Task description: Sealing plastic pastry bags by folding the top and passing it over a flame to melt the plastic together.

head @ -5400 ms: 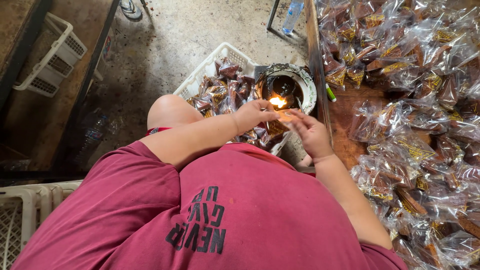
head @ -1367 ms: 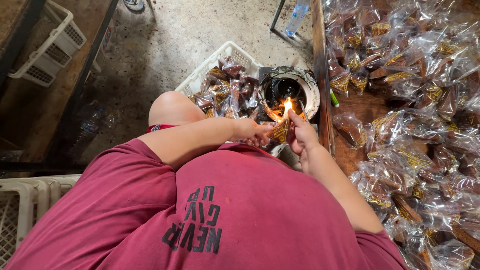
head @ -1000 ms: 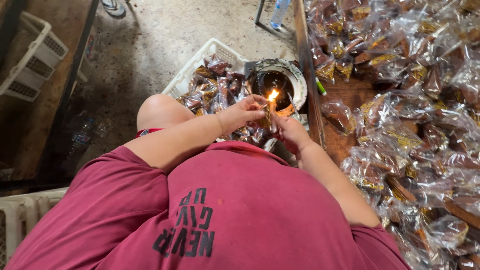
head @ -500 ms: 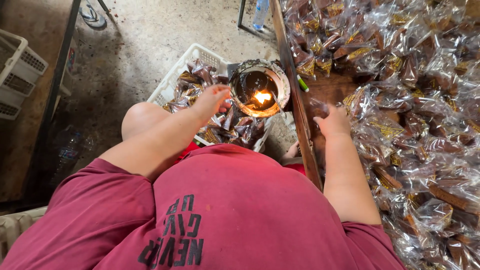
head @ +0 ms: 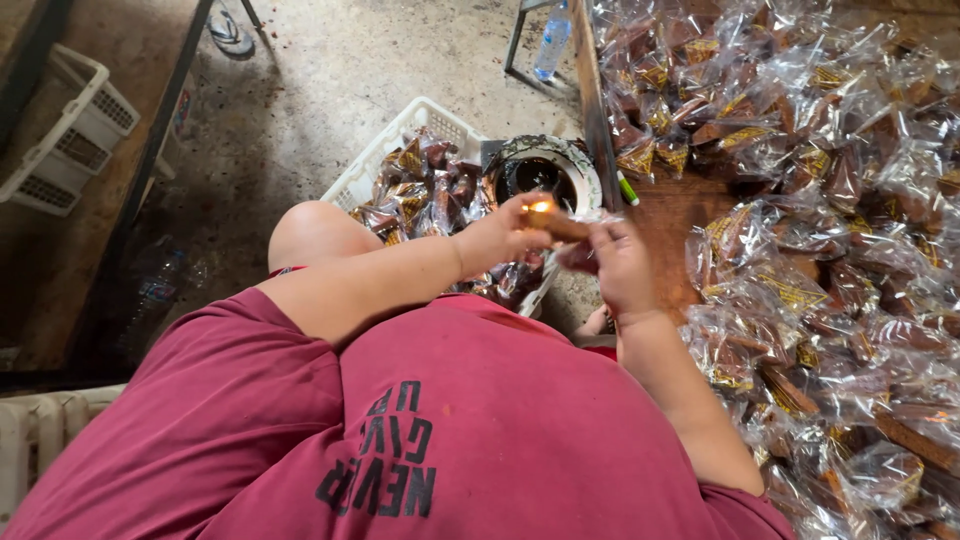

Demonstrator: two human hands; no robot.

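Note:
My left hand [head: 497, 236] and my right hand [head: 617, 262] meet in front of my chest, both pinching a small clear plastic packet [head: 566, 228] with something brown inside. The packet's left end sits at a small flame [head: 540, 207]. The flame stands over a round metal tin [head: 587, 172] with a dark inside, just beyond my hands. Left of the tin, a white plastic crate [head: 362, 178] holds several filled packets. My bare knee [head: 315, 230] is under my left forearm.
A wooden table [head: 672, 212] on the right is heaped with many clear packets [head: 800, 150] of brown goods. A green pen-like thing [head: 627, 188] lies at its edge. A plastic bottle [head: 551, 45], a sandal [head: 228, 30] and a white basket [head: 75, 140] are on the floor.
Half a second ago my right hand was out on the table among the packets and my left hand was by the crate. Both have come together on one packet at the flame.

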